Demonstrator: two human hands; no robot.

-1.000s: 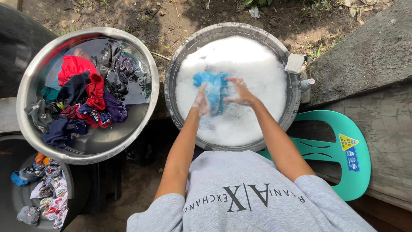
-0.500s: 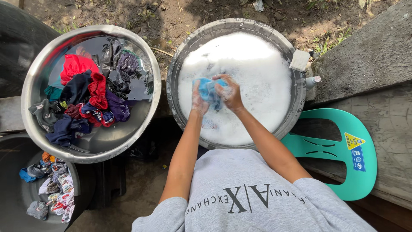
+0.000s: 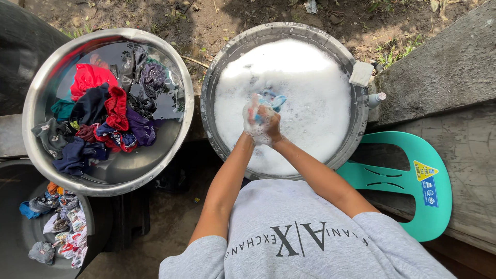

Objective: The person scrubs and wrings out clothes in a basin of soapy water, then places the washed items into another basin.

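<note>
Pressing together at the centre of the frame, the left hand [image 3: 251, 120] and right hand [image 3: 269, 124] close tightly around a bunched blue cloth [image 3: 272, 100] above the sudsy metal basin [image 3: 211, 82], with open foam all around and its rim well clear; a basin of dark laundry [image 3: 106, 103] sits left

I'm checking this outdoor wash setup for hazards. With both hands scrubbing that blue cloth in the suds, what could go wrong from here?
1. The white soap block sits on the rim of the foamy round metal basin; a knock could tip it onto the dirt.
2. The left hand and right hand squeeze the small blue cloth above the foam, so suds may splash the grey shirt.
3. The small bottle beside the basin could topple.
</note>
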